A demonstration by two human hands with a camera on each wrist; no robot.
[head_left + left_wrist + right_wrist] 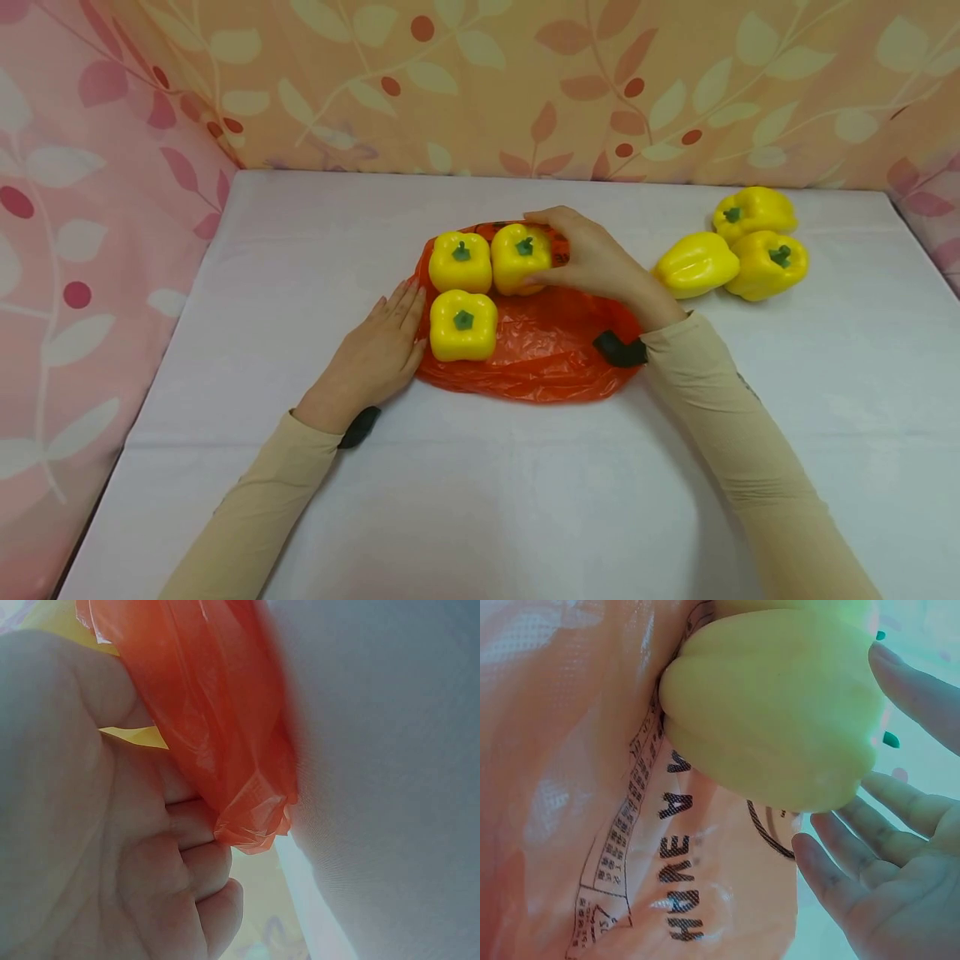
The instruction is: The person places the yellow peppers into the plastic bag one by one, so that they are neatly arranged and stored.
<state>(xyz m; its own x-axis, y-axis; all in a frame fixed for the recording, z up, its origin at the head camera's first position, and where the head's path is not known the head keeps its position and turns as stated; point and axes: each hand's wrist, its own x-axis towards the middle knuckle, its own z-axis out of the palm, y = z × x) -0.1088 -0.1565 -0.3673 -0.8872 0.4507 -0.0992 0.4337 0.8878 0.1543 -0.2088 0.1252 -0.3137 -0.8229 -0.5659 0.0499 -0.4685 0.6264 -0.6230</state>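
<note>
Three yellow bell peppers stand upright on a red plastic bag [547, 358] in the head view: a back left pepper [459, 275], a back right pepper [517, 271] and a front left pepper [463, 337]. My left hand [375, 342] lies with straight fingers along the bag's left edge. In the left wrist view its fingers [206, 862] touch the crumpled bag [225, 727]. Around the back right pepper, my right hand [592, 254] spreads its thumb and fingers. The right wrist view shows those fingers [840, 855] straight and loose beside the pepper [772, 705].
Three more yellow bell peppers lie in a cluster at the back right: a lying pepper [697, 265], a front pepper [768, 265] and a rear pepper [757, 210]. Beneath everything is a white-covered table [487, 500]. Leaf-patterned cloth [480, 92] rises behind it.
</note>
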